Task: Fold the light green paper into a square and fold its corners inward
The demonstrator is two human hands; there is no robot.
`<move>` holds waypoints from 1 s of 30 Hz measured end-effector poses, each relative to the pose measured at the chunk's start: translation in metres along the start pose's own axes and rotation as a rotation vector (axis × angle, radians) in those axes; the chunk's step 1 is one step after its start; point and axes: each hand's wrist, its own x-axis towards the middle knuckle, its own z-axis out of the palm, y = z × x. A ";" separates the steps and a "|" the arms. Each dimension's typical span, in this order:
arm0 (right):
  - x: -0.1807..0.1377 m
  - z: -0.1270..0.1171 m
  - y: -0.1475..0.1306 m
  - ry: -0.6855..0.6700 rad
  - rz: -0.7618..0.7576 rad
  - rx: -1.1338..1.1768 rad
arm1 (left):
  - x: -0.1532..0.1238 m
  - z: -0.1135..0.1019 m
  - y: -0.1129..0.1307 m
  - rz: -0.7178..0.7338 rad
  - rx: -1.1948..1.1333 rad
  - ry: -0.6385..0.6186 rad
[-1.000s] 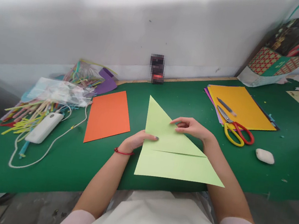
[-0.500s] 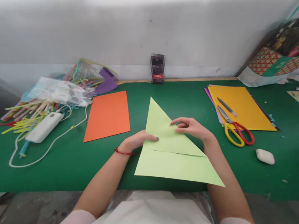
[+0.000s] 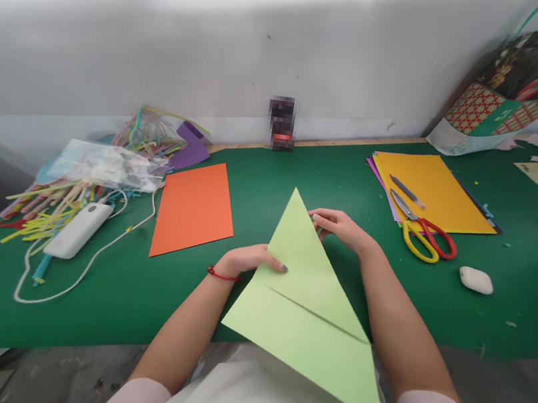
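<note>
A folded sheet of light green paper (image 3: 307, 281) is held up in front of me, its pointed tip away from me. A crease line crosses it, and its lower part extends past the table edge over my lap. My left hand (image 3: 253, 260) grips its left side, thumb on top and the other fingers hidden underneath. My right hand (image 3: 338, 227) is at the right slanted edge near the tip, fingers curled with the fingertips meeting that edge, partly behind the paper.
On the green table (image 3: 333, 177) lie an orange sheet (image 3: 197, 211), a white power bank (image 3: 79, 230) with its cable, and paper strips (image 3: 39, 214). Scissors (image 3: 421, 228) and a pen (image 3: 407, 190) rest on yellow paper (image 3: 452, 195). A white case (image 3: 476, 280) and a bag (image 3: 494, 114) are on the right.
The green paper has turned clockwise: its tip moved right and its lower right corner swung down toward me. My left hand still grips it; the right fingers shifted from its top surface to its edge.
</note>
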 end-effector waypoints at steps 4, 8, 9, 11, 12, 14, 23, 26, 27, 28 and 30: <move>0.011 0.012 0.010 0.103 0.097 -0.023 | 0.005 0.004 0.001 -0.158 0.180 -0.096; 0.020 0.023 0.017 0.226 0.213 0.065 | 0.006 0.005 0.002 -0.173 0.188 -0.100; 0.021 0.024 0.018 0.243 0.215 0.088 | 0.005 0.005 0.003 -0.176 0.188 -0.095; 0.020 0.023 0.017 0.254 0.197 0.110 | 0.005 0.006 0.003 -0.189 0.194 -0.085; 0.019 0.021 0.016 0.251 0.184 0.109 | 0.004 0.006 0.003 -0.195 0.197 -0.084; 0.016 0.017 0.014 0.246 0.165 0.093 | 0.004 0.006 0.003 -0.202 0.200 -0.085; 0.008 0.012 0.006 0.163 0.263 0.204 | 0.004 0.009 0.005 -0.208 0.221 -0.067; 0.008 0.015 0.003 0.196 0.270 0.199 | 0.004 0.008 0.006 -0.209 0.227 -0.084; 0.008 0.016 0.002 0.203 0.270 0.193 | 0.004 0.008 0.005 -0.204 0.227 -0.087; 0.008 0.016 0.001 0.208 0.269 0.184 | 0.004 0.008 0.005 -0.198 0.229 -0.089; 0.008 0.017 0.001 0.215 0.256 0.161 | 0.004 0.008 0.005 -0.187 0.229 -0.091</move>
